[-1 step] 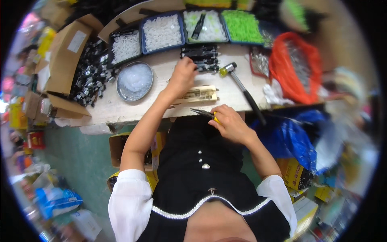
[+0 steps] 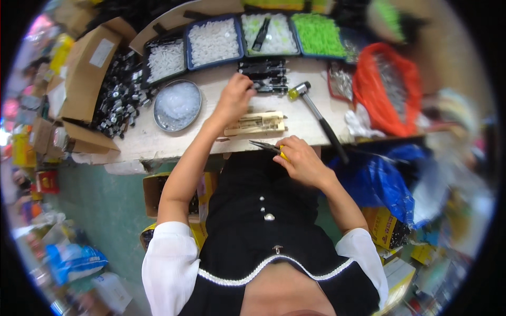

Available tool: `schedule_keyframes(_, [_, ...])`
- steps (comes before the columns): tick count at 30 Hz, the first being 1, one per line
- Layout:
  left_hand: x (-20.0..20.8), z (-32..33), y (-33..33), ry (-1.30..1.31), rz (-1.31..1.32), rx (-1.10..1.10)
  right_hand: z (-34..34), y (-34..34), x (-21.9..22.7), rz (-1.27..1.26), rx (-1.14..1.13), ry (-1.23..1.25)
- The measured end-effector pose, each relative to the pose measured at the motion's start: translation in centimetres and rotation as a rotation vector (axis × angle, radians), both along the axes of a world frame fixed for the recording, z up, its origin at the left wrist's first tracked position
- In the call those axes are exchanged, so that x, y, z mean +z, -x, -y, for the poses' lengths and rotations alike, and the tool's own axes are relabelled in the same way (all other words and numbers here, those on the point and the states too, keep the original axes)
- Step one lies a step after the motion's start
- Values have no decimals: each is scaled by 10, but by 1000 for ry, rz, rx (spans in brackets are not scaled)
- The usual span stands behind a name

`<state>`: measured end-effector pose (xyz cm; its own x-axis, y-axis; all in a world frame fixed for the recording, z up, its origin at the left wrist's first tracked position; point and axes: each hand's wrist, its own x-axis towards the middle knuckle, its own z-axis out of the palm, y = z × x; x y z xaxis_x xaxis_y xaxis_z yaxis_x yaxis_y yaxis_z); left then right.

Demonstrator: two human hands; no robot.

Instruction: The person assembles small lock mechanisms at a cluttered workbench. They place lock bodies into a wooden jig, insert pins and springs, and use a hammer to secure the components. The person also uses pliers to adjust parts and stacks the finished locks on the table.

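My left hand (image 2: 235, 97) reaches over the bench, its fingers bent together at the left end of a row of slim black parts (image 2: 271, 68). What sits between those fingertips, if anything, is too small to make out. Pliers with yellow handles (image 2: 263, 146) are held in my right hand (image 2: 300, 160) at the bench's front edge, their dark jaws pointing left. Between the two hands lies a cream-coloured fixture (image 2: 255, 124) with thin metal pieces in it. A mallet (image 2: 321, 118) with a black grip and a yellow-tipped head rests to its right.
Along the back stand trays of white pieces (image 2: 213, 42) and green pieces (image 2: 318, 34). A metal dish (image 2: 177, 105) of clear bits sits left, beside a carton (image 2: 84, 73) and a heap of black parts (image 2: 118, 95). An orange-red bag (image 2: 363, 79) is at right, blue plastic (image 2: 379, 179) below it.
My left hand has shifted slightly to the left, uncovering more of the cream fixture. My right hand and the pliers stay where they were.
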<state>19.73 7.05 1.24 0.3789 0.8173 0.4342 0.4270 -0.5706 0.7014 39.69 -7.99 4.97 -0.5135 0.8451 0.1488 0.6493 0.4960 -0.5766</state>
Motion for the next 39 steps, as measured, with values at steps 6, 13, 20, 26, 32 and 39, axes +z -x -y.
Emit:
schedule_keyframes(6, [61,35,37,666,835,-200,-11,10,7,-155,-93,-37])
schedule_keyframes(13, [61,83,21,917,892,-219,-22,12,11,-350,-234,19])
schedule_keyframes(20, [60,96,13,894,726,-149,-21,12,18,-270,-191,16])
schedule_keyframes(26, [60,101,13,724,486,-58,-20,14,19,-240,-155,-34])
schedule_keyframes(32, [46,101,8,342,312,44,-16,15,21,-202,-150,19])
schedule_keyframes(39, [50,103,17,811,520,-36,-14,13,20,-125,-60,57])
